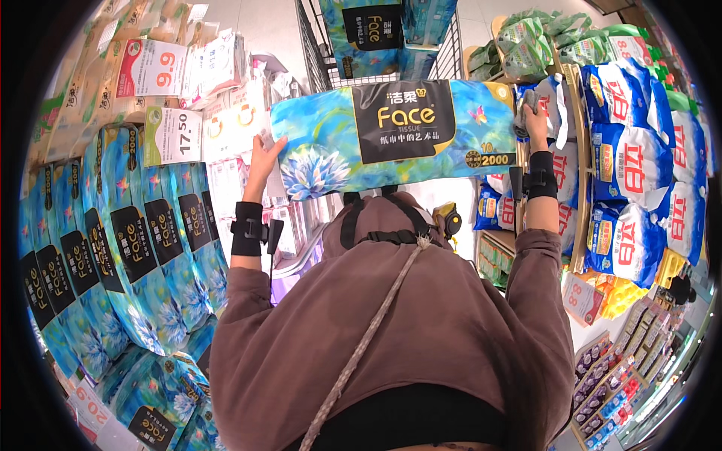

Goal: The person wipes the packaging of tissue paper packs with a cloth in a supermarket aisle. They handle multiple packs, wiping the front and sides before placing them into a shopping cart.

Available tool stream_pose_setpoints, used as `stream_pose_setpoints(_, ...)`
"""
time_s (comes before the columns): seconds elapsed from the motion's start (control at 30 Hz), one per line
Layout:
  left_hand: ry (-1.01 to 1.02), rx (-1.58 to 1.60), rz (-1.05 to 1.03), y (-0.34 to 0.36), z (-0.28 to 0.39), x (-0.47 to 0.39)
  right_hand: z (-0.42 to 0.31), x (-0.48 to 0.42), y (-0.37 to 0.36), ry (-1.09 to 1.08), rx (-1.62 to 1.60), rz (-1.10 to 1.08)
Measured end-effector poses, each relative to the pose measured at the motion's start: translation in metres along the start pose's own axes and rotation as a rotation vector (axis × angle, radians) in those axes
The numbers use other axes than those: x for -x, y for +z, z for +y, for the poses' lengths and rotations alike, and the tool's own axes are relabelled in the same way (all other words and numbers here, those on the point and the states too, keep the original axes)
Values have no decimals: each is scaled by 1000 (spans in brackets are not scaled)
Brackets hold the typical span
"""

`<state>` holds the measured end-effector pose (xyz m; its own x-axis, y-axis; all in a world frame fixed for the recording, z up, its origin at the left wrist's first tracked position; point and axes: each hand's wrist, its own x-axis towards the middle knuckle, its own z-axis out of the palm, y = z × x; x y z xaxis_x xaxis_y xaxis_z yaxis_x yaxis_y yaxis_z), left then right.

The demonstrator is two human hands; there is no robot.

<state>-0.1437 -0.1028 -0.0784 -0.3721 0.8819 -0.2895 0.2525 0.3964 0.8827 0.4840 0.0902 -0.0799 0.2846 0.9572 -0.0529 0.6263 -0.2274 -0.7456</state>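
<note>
A long blue plastic-wrapped pack of Face tissue (321,129) is stretched crosswise in front of me, held at its two ends. My left hand (264,160) grips its left end, with the thumb on the front face. At the other end, my right hand (532,121) presses against the pack and also has a crumpled grey cloth-like item (522,115) in or under its fingers; what it is, I cannot tell. Both wrists wear black bands. Beyond the held pack, more blue tissue packs (338,34) stand in a black wire shopping cart (309,51).
Rows of similar tissue packs (130,225) fill the left side, below price signs (173,132). On the right, wooden-edged shelves (581,169) hold blue and white detergent bags (632,163). Green packages (524,51) lie beyond them.
</note>
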Motion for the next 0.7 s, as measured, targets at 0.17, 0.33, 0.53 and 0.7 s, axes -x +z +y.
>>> stream_pose_setpoints(0.17, -159, 67, -176, 9, 26, -27, -21, -12, 14, 131, -238, -240)
stream_pose_setpoints(0.33, -219, 216, -236, 4, 10, -38, -43, -12, 28, 76, 36, -362)
stream_pose_setpoints(0.53, -199, 297, -351, 7, 21, -42, -20, -20, 17, 344, -366, -756)
stream_pose_setpoints(0.7, -363, 388, -462, -2, 19, -43, -15, -30, 12, 497, -353, -893)
